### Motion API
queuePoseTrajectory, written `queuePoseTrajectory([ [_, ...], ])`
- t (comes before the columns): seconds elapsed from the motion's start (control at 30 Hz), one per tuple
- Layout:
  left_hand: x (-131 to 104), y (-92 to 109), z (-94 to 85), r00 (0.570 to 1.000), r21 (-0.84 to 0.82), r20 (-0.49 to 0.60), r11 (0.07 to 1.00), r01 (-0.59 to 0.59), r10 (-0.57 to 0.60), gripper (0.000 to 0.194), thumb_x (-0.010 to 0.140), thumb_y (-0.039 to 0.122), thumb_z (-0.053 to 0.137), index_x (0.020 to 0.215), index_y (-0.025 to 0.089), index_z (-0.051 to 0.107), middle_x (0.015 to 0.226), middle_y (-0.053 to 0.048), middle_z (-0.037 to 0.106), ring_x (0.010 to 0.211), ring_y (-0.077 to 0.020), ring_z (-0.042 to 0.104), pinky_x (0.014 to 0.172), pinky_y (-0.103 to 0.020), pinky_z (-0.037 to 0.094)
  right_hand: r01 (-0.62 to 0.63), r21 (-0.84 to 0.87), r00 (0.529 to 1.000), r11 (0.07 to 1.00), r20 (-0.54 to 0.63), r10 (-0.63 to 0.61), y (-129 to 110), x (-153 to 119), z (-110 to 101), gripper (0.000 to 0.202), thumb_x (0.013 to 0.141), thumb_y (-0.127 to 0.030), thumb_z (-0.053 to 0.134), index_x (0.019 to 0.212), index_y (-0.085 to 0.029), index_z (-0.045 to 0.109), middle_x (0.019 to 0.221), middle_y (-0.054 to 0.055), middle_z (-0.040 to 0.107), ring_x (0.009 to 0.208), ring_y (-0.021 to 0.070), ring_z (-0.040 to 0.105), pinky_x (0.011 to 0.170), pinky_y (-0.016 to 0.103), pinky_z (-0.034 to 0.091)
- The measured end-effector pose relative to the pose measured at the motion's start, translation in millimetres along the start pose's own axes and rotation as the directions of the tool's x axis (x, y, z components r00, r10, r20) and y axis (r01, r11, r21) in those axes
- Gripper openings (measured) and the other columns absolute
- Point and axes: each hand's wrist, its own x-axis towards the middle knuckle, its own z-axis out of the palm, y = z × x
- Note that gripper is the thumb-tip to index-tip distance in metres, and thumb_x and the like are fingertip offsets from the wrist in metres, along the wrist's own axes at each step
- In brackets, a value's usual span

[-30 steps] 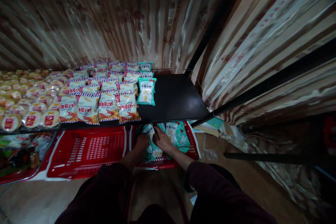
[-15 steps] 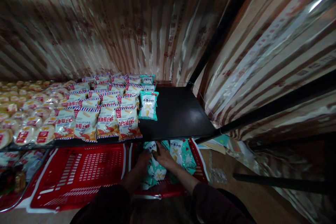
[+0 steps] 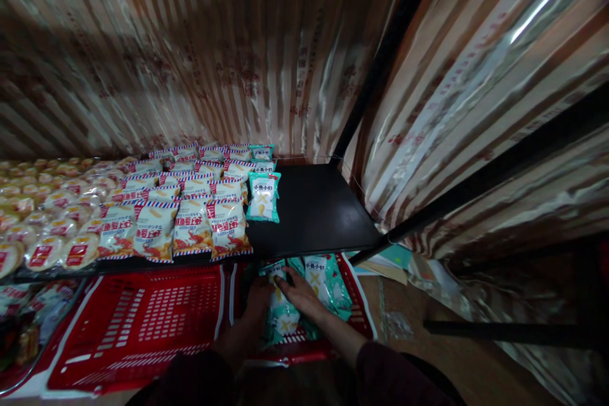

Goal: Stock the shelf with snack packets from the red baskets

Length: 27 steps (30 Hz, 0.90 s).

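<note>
Both hands are down in the right red basket [image 3: 361, 314], which sits on the floor under the near edge of the black shelf [image 3: 318, 209]. The left hand [image 3: 257, 301] lies at the left side of a pile of teal bags [image 3: 328, 285] in that basket, its fingers curled around the edge of one bag [image 3: 281, 317] that lies between the two hands; how firmly its grip has closed cannot be told, since the fingers are dark and partly hidden. The right hand [image 3: 299, 292] rests flat on top of the same bag, fingers spread and pointing to the far left, its grip wide and pressing rather than pinching. The bag touches both hands, and more teal bags lie just to the right of the right hand, against the basket's right wall.

A second red basket [image 3: 143, 323] stands just to the left, touching the first.

On the shelf above, a single column of teal bags [image 3: 262, 196] runs from near to far, with bare black shelf to its right. To its left lie rows of red-and-white bags [image 3: 190, 225], edge to edge, and further left rows of round packs [image 3: 52, 228] reach the picture's left side. Striped foil sheeting [image 3: 238, 44] hangs behind the shelf and on the right.
</note>
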Motion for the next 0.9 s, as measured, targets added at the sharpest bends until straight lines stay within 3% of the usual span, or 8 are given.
queuePoseTrajectory([
  [0.17,-17,4,7.9,0.988,0.012,-0.094,0.992,0.122,-0.12,0.033,0.06,0.011,0.056,0.091,0.018,0.058,0.073,-0.002,0.064,0.067,-0.0173,0.061,0.065,-0.029,0.046,-0.051,0.105,0.997,0.993,-0.053,0.056,8,-7,-4,0.051,0.08,-0.048,0.051,0.119,-0.016,0.055,0.108,0.012,0.064,0.102,0.0252,0.061,0.09,0.037,0.043],
  [0.37,-47,14,14.7,0.991,-0.051,-0.068,0.993,0.108,-0.112,0.044,0.066,0.018,0.06,0.109,0.017,0.053,0.08,-0.001,0.064,0.069,-0.0145,0.062,0.065,-0.026,0.047,-0.031,0.392,0.997,0.919,-0.049,0.054,19,-15,-11,0.056,0.069,-0.043,0.063,0.116,-0.015,0.053,0.097,0.005,0.062,0.088,0.0184,0.061,0.079,0.03,0.046],
  [0.5,-67,10,14.6,0.999,-0.074,-0.013,0.997,-0.031,0.03,0.046,0.066,0.018,0.061,0.111,0.016,0.051,0.096,-0.006,0.064,0.083,-0.0165,0.063,0.072,-0.028,0.05,-0.14,0.53,0.99,0.836,0.05,0.134,25,-23,-20,0.059,0.07,-0.051,0.063,0.12,-0.02,0.05,0.098,0.004,0.063,0.082,0.0153,0.06,0.06,0.022,0.044],
  [0.63,-77,-4,12.8,0.973,0.003,0.048,0.975,-0.224,0.224,0.05,0.068,0.014,0.056,0.118,0.016,0.047,0.118,-0.011,0.058,0.109,-0.0203,0.057,0.091,-0.034,0.047,-0.213,0.558,0.977,0.802,0.121,0.176,25,-34,-26,0.049,0.07,-0.058,0.064,0.103,-0.022,0.06,0.088,0.003,0.065,0.074,0.0137,0.059,0.045,0.016,0.034],
  [0.73,-80,-9,11.9,0.926,0.075,0.088,0.924,-0.375,0.368,0.056,0.071,0.013,0.052,0.126,0.016,0.041,0.131,-0.013,0.05,0.124,-0.0223,0.046,0.105,-0.04,0.037,-0.144,0.573,0.99,0.807,0.091,0.112,21,-40,-26,0.045,0.073,-0.061,0.061,0.094,-0.021,0.063,0.077,0.003,0.066,0.071,0.016,0.061,0.048,0.02,0.041],
  [0.9,-85,4,10.4,0.804,0.104,0.174,0.801,-0.589,0.568,0.056,0.081,0.021,0.049,0.135,0.017,0.033,0.141,-0.014,0.039,0.133,-0.0239,0.035,0.112,-0.044,0.028,0.125,0.499,0.992,0.858,-0.057,-0.111,11,-43,-33,0.049,0.083,-0.062,0.046,0.098,-0.019,0.066,0.083,0.007,0.07,0.08,0.0214,0.065,0.069,0.033,0.051],
])
